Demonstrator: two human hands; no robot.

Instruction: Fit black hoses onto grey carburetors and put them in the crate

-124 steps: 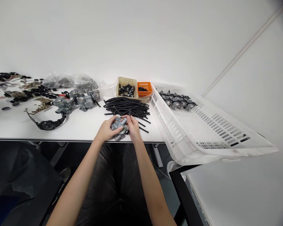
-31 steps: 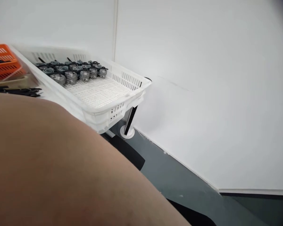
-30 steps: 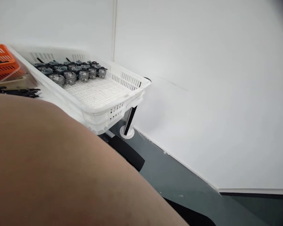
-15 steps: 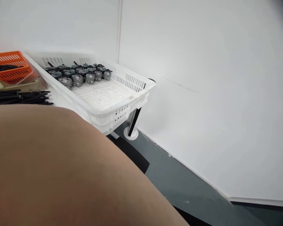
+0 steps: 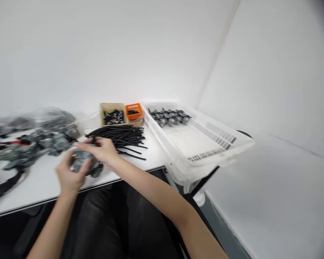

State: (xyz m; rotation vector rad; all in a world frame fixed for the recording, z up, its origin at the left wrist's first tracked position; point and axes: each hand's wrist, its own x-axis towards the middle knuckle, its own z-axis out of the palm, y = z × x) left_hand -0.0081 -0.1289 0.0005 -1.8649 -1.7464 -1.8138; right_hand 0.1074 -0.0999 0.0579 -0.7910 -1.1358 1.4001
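My left hand [image 5: 70,173] is wrapped around a grey metal carburetor [image 5: 82,158] above the front of the table. My right hand [image 5: 104,149] is closed on the same carburetor from the right, and its fingers are bent round a small dark part at the top, too blurred to name. Just behind my right hand lies a bundle of black rubber hoses [image 5: 124,136]. To the left of my left hand, a loose heap of carburetors [image 5: 54,142] covers part of the table [image 5: 45,180].
A white plastic crate [image 5: 178,154] on the right holds rows of carburetors [image 5: 169,117]. At the back stand a beige bin [image 5: 112,106] with small dark parts and an orange basket [image 5: 134,108]. Clear plastic bags [image 5: 54,117] lie back left. A black curved strap [image 5: 5,187] rests front left.
The view has swung left and back, so the crate now appears farther right. Both hands and the carburetor have come into view; earlier only a large blurred stretch of bare skin filled the lower left.
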